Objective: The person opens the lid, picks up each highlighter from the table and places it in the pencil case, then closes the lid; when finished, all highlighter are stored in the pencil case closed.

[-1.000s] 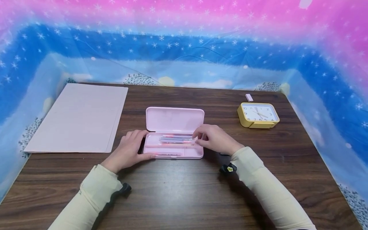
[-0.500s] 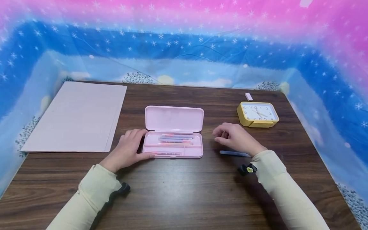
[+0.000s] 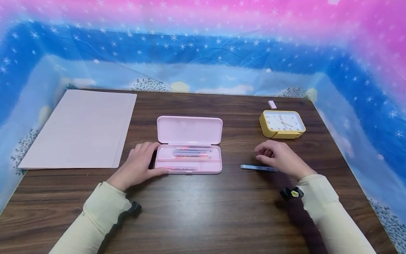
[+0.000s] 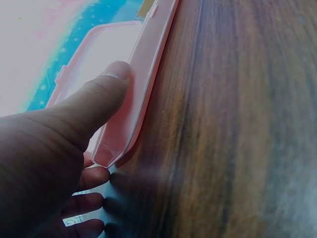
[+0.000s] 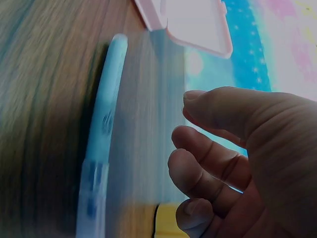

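Note:
A pink pencil case [image 3: 210, 166] lies with its lid [image 3: 189, 130] raised, in the middle of the table. Several slim pens [image 3: 191, 151] lie in its back compartment, and a pinkish pen [image 3: 180, 168] is in the front one. My left hand [image 3: 137, 165] holds the case's left end, thumb over the front rim and fingers round the side. A light blue pen [image 5: 105, 109] with a clear section lies on the table right of the case. Beside and above it hovers my right hand [image 3: 279, 155], its fingers loosely curled around nothing.
At the back right stands a yellow alarm clock [image 3: 282, 123], with a small pale eraser [image 3: 272, 104] behind it. A large pale pink folder [image 3: 79, 130] covers the table's left side. Patterned cloth [image 3: 203, 53] walls in the back and sides.
My right hand has pulled out of the pencil case and moved right, past the blue pen, which now shows on the table. My left hand stays on the case.

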`<state>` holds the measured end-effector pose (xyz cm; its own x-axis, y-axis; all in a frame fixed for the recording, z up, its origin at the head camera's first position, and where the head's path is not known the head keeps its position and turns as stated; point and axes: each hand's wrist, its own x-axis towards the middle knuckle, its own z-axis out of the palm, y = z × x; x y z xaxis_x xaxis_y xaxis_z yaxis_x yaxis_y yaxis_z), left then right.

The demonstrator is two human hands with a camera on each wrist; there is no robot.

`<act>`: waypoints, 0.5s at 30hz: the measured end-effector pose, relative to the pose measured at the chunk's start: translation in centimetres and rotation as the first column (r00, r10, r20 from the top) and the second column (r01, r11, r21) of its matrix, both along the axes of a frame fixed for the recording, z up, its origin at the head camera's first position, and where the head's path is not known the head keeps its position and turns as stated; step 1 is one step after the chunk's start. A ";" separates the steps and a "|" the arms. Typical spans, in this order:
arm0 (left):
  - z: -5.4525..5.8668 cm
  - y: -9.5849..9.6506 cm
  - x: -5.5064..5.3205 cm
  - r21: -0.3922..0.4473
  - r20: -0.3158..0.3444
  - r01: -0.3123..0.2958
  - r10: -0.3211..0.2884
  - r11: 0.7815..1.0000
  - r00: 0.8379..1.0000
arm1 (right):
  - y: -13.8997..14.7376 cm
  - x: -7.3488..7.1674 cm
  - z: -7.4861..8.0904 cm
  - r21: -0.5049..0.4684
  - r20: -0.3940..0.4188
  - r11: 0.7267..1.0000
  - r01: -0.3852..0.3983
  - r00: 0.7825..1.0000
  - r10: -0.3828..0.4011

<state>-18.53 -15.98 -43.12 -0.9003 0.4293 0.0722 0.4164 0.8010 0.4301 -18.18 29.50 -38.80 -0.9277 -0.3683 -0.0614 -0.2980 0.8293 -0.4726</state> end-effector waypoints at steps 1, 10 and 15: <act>0.0 0.0 0.0 -0.002 0.002 0.000 0.000 1.000 1.000 | 0.3 0.1 -0.1 0.003 0.001 1.000 0.006 1.000 -0.006; 0.1 -0.1 0.0 -0.025 0.029 -0.010 0.010 1.000 1.000 | 2.5 1.4 -1.3 0.013 -0.020 0.999 0.032 0.999 -0.032; 0.1 0.0 -0.1 -0.033 0.025 -0.006 0.006 0.999 1.000 | 3.4 2.2 -2.0 0.017 -0.033 0.999 0.048 0.998 -0.047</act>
<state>-18.58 -16.01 -43.06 -0.9042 0.4255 0.0359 0.4010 0.8172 0.4139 -16.03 32.87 -40.80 -0.9456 -0.3232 -0.0365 -0.2735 0.8509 -0.4485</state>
